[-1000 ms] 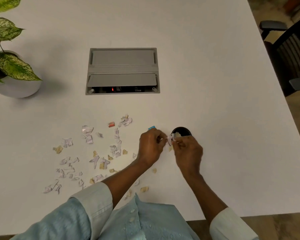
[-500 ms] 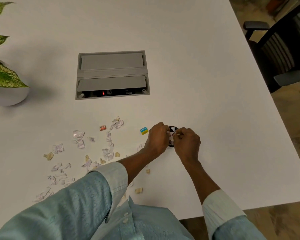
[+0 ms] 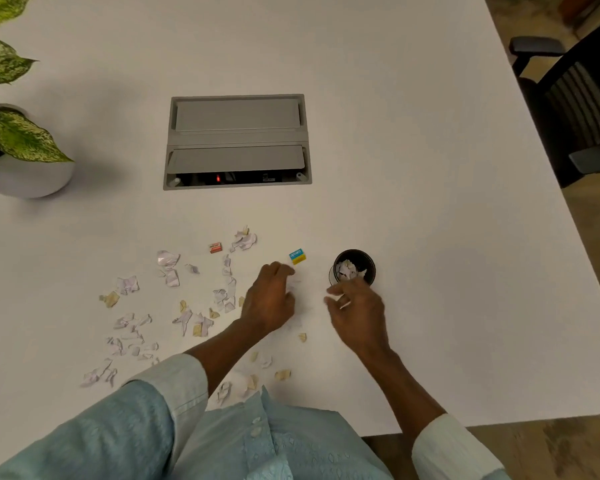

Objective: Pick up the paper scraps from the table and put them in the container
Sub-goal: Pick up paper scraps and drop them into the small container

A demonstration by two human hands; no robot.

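Moved: both hands, which met over the container (image 3: 370,273) half a second ago, are now drawn apart and back from it.
Left hand (image 3: 269,301): knuckles up, fingers curled down toward the table (image 3: 430,237), with a pale blur beneath. Cannot tell whether it grips.
Right hand (image 3: 359,311): fingers loosely bent, with white flecks at the tips. Cannot tell whether it holds anything.
Container: black and round, just beyond the right hand's fingertips, with white scraps (image 3: 347,270) inside.
Blue-and-yellow piece (image 3: 297,256): just past the left hand's fingertips.
Loose scraps (image 3: 169,259): strewn to the left of the left hand and near its forearm.
Socket hatch (image 3: 237,142): well beyond both hands.
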